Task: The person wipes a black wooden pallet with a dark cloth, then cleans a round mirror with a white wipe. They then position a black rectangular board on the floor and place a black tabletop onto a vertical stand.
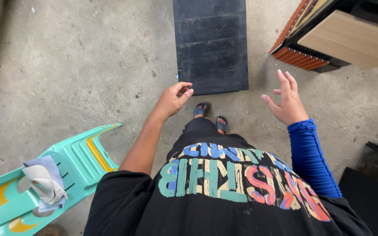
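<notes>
I stand on a concrete floor and look down at my body. My left hand (173, 99) hangs in the air with its fingers loosely curled and holds nothing. It is close to the near edge of a long black rubber mat (210, 43) lying on the floor ahead. My right hand (287, 101), on an arm in a blue sleeve, is raised with fingers spread and is empty. My feet in dark sandals (210, 117) stand just short of the mat.
A turquoise and yellow plastic chair (71, 168) stands at the lower left with a folded cloth and a grey sheet (44, 183) on it. A wooden cabinet with orange ribbed trim (329, 37) is at the upper right. A dark mat (370, 196) lies at the lower right.
</notes>
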{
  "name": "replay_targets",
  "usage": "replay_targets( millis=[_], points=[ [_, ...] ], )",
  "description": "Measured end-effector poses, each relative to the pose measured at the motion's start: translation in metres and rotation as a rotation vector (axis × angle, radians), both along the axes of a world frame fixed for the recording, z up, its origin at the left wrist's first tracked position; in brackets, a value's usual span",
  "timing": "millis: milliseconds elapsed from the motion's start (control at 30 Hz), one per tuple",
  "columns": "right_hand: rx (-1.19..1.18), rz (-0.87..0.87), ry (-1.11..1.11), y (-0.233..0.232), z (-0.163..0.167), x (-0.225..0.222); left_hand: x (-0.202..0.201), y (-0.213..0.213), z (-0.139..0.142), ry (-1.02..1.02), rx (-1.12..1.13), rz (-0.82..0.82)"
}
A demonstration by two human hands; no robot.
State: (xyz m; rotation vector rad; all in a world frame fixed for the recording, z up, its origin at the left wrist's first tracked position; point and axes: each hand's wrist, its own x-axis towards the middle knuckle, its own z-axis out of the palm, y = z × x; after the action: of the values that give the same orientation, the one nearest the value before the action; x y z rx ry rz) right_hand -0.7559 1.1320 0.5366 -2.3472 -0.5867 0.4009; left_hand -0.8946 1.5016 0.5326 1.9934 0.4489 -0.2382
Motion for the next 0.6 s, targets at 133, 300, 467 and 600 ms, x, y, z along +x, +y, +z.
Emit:
replay_targets(
  millis=[133, 300, 467, 600],
  points=[
    [-0.035, -0.059, 0.093, 0.024, 0.000, 0.000, 0.002, 0.037, 0.000, 0.004, -0.014, 0.012],
    [-0.069, -0.065, 0.152, 0.073, -0.012, -0.008, -0.003, 0.104, 0.002, -0.001, 0.002, 0.024],
    [-0.014, -0.071, 0.096, 0.164, -0.019, -0.017, -0.021, 0.206, 0.003, -0.017, 0.039, 0.006],
    [0.001, -0.120, 0.071, 0.271, -0.016, -0.040, -0.045, 0.308, -0.002, -0.043, 0.002, 0.008]
  ],
)
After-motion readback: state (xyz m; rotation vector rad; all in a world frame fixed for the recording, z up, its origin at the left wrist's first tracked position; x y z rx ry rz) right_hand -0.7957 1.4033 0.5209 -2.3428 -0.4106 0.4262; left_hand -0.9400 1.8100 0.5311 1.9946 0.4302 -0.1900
